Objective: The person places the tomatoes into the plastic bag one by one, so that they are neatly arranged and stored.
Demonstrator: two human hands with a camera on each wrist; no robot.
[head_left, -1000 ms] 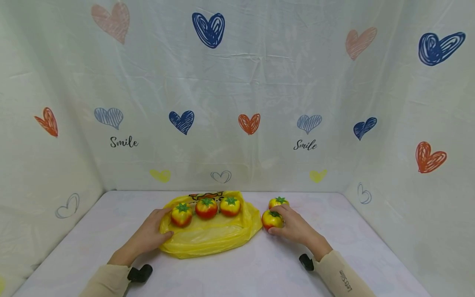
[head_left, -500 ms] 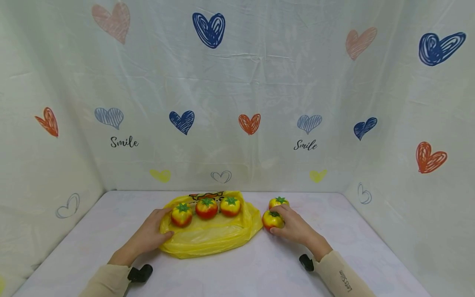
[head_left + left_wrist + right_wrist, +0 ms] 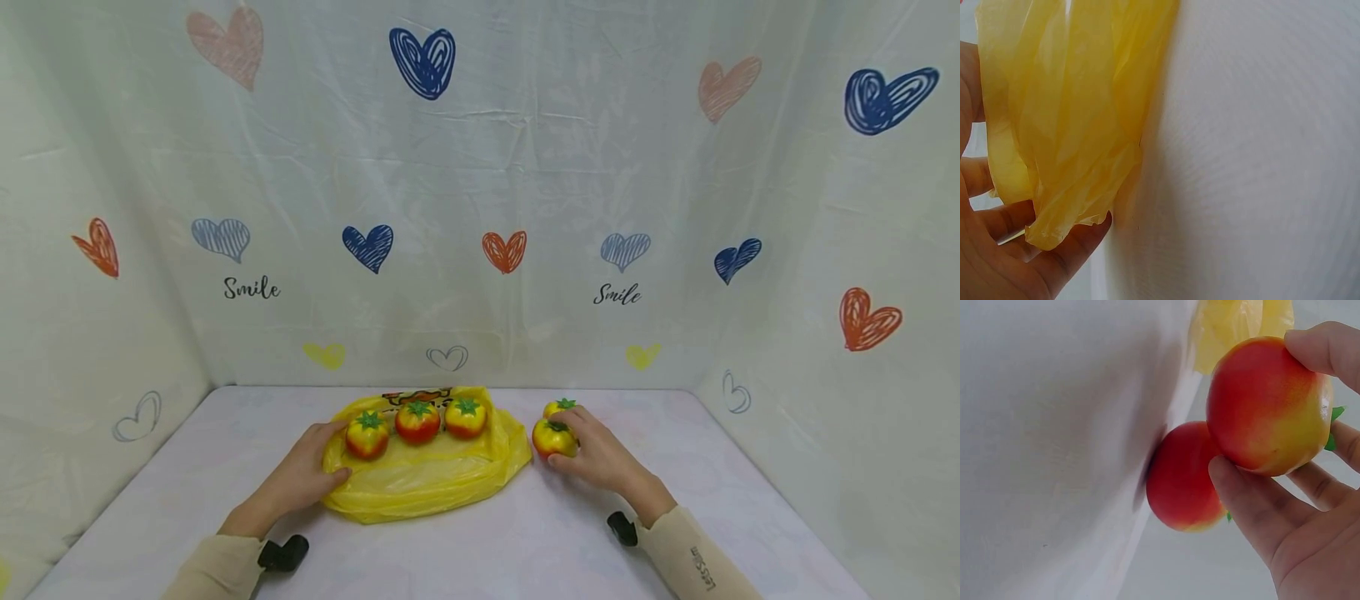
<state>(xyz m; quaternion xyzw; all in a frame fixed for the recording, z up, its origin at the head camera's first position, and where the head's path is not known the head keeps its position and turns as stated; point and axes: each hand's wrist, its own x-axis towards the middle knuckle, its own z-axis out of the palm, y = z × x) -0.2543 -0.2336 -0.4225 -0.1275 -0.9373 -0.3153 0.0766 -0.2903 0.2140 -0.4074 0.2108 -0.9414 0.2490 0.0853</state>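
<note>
My right hand [image 3: 600,454] grips a red-and-yellow toy tomato [image 3: 552,442] with a green leafy top. In the right wrist view, thumb and fingers pinch that tomato from opposite sides, and it is raised off the table. Just behind it, a second tomato [image 3: 1182,481] rests on the table, partly covered. A yellow plastic bag [image 3: 420,492] lies spread at the centre, three tomatoes [image 3: 417,423] sitting in a row at its far part. At the bag's left edge, my left hand [image 3: 303,471] holds the plastic, its fingers tucked behind the folds in the left wrist view.
The white table [image 3: 480,567] reaches back to a pale curtain [image 3: 480,167] printed with hearts and "Smile". Curtain walls also stand at the left and right sides. A black wrist device [image 3: 283,553] sits by the left cuff, another [image 3: 622,529] by the right.
My right hand has lifted the gripped tomato slightly and moved a little to the right, covering more of the tomato behind. The left hand and bag have stayed put.
</note>
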